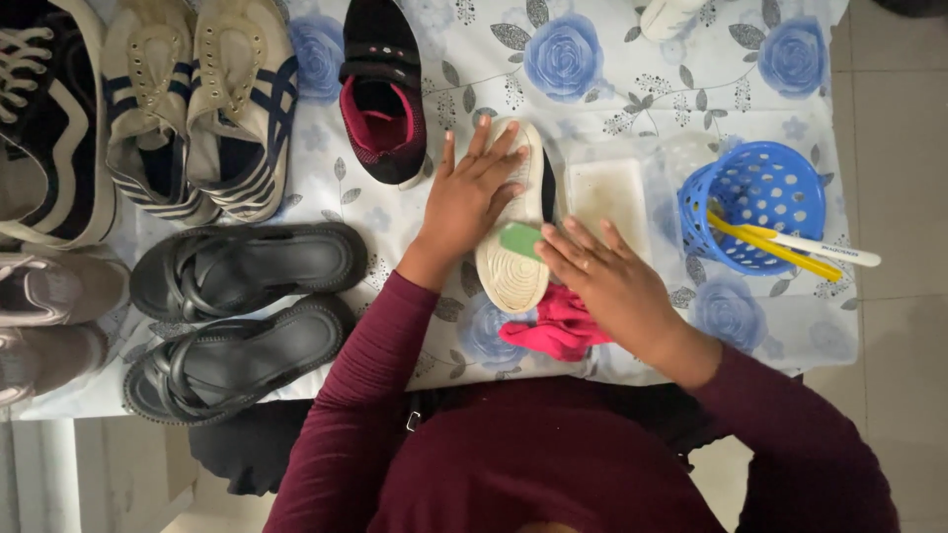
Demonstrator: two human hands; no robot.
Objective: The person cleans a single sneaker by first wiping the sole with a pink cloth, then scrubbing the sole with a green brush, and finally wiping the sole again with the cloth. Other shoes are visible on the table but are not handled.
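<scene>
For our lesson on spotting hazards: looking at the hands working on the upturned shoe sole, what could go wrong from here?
The left hand only presses flat on the shoe, so it might slip as the right hand rubs with the green sponge. The pink cloth lies at the table edge and could fall.

Long-sleeved maroon knit top, plain, sleeves reaching wrists; 2 bare hands, no rings or watch visible.
</scene>
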